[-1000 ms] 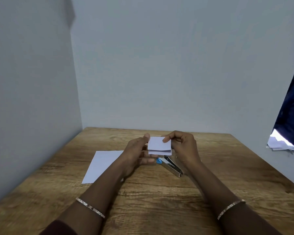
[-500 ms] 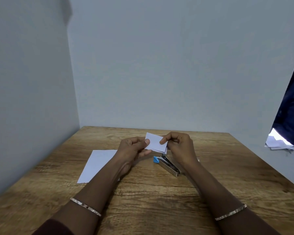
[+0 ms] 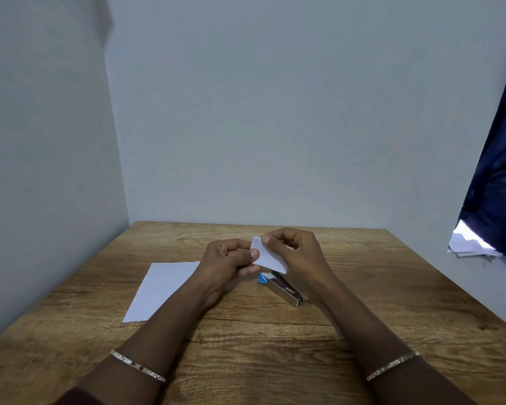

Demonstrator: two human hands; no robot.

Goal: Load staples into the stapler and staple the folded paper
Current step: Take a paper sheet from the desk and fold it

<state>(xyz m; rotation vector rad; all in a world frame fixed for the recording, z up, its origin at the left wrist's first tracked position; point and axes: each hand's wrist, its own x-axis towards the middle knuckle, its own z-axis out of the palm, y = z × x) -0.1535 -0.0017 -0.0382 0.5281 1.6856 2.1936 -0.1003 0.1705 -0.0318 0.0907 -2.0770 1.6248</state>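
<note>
Head: white folded paper [image 3: 270, 257], tilted, over stapler [image 3: 283, 290]

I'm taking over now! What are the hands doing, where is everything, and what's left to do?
Left hand: pinches the folded paper at its left edge.
Right hand: pinches its top corner; the paper is held above the table.
Stapler: lies on the table just under the paper, untouched. A flat sheet lies to its left.
Done: paper folded.
Left: stapling it. Whether staples are loaded cannot be told.
</note>
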